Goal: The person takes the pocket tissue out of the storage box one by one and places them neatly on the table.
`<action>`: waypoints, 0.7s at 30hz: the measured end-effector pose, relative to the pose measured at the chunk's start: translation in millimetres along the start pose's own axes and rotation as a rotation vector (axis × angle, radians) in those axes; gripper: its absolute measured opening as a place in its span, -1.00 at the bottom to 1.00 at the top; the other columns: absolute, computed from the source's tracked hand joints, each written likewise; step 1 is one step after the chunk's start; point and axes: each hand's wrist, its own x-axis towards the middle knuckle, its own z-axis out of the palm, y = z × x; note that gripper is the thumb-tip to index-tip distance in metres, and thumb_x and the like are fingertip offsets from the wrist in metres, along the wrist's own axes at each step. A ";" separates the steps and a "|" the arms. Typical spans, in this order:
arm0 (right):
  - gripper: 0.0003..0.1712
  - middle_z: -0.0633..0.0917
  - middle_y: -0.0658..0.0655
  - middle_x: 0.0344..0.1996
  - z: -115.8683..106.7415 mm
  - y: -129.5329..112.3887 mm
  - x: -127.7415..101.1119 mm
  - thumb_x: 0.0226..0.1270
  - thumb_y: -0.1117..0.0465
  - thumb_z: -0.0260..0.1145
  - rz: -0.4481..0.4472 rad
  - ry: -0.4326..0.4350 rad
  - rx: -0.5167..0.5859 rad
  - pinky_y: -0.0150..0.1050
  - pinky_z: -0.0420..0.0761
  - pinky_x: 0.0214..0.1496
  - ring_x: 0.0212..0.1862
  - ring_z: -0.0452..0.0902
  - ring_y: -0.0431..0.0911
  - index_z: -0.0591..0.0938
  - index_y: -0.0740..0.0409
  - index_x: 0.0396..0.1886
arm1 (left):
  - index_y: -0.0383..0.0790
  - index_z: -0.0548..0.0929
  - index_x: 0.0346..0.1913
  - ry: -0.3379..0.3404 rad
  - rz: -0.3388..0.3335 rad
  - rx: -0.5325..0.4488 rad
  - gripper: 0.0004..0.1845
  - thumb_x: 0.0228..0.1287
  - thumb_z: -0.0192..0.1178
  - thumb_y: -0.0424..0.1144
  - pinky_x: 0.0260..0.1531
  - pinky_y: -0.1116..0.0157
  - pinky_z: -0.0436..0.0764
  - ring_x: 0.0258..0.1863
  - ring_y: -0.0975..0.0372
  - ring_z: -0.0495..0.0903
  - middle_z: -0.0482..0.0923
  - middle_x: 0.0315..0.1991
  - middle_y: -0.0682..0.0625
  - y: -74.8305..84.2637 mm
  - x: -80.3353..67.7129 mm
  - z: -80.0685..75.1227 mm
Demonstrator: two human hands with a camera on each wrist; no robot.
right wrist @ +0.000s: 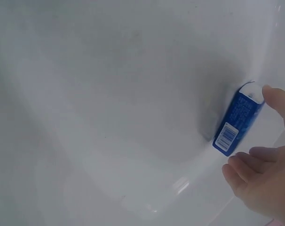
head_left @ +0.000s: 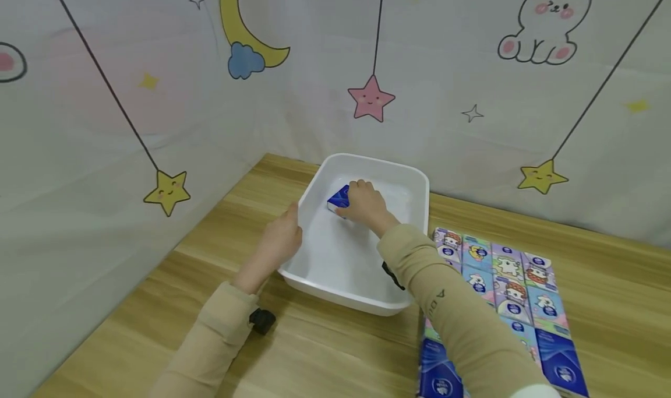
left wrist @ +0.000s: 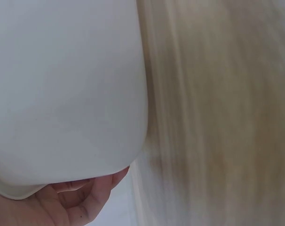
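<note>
A white plastic tub [head_left: 341, 293] lies on the wooden table. My left hand [head_left: 281, 238] grips its left rim; in the left wrist view curled fingers [left wrist: 93, 197] lie against the tub's outer wall. Inside the tub, toward the back left, my right hand [head_left: 365, 204] holds a small blue tissue pack [head_left: 339, 197]. The right wrist view shows the thumb at the white end of the tissue pack [right wrist: 239, 117] and the fingertips right at its other end, by a barcode label. The pack stands close to the tub wall, partly covered by the hand in the head view.
Rows of tissue packs, pastel cartoon ones [head_left: 509, 293] and dark blue ones [head_left: 561, 366], lie to the right of the tub, partly under the right forearm. A light printed cloth [head_left: 314, 95] hangs behind and left of the wooden table [head_left: 209, 275].
</note>
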 end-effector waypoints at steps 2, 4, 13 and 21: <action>-0.13 0.49 0.29 0.20 3.4 0.3 1.0 0.24 -0.17 0.29 0.003 0.002 -0.007 -0.01 0.52 0.29 0.24 0.39 0.10 0.33 0.37 0.31 | -0.59 0.08 0.39 0.007 0.011 0.008 -0.40 0.36 -0.09 -0.41 -0.36 0.17 0.76 -0.17 -0.14 0.68 0.48 0.14 -0.46 -0.5 -0.7 -0.4; -0.14 0.50 0.29 0.18 7.0 0.7 2.0 0.24 -0.17 0.29 0.011 0.005 -0.013 -0.01 0.52 0.28 0.22 0.40 0.10 0.34 0.37 0.31 | -0.61 0.09 0.39 0.013 0.021 0.011 -0.41 0.36 -0.09 -0.42 -0.34 0.16 0.76 -0.16 -0.14 0.68 0.48 0.13 -0.47 -0.4 -2.0 -1.0; -0.14 0.49 0.34 0.17 13.9 4.2 1.5 0.29 -0.14 0.25 0.021 0.003 -0.009 0.02 0.53 0.27 0.22 0.40 0.14 0.29 0.43 0.32 | -0.64 0.10 0.37 0.029 0.051 0.022 -0.41 0.35 -0.08 -0.43 -0.43 0.22 0.75 -0.26 -0.10 0.70 0.50 0.10 -0.49 1.3 -3.1 -0.5; -0.15 0.49 0.34 0.12 16.1 4.9 4.3 0.25 -0.10 0.30 0.011 0.005 0.023 -0.04 0.53 0.26 0.17 0.41 0.12 0.31 0.46 0.27 | -0.65 0.12 0.36 0.042 0.061 0.039 -0.43 0.35 -0.09 -0.45 -0.45 0.22 0.76 -0.28 -0.11 0.70 0.51 0.08 -0.49 0.3 -3.5 -1.4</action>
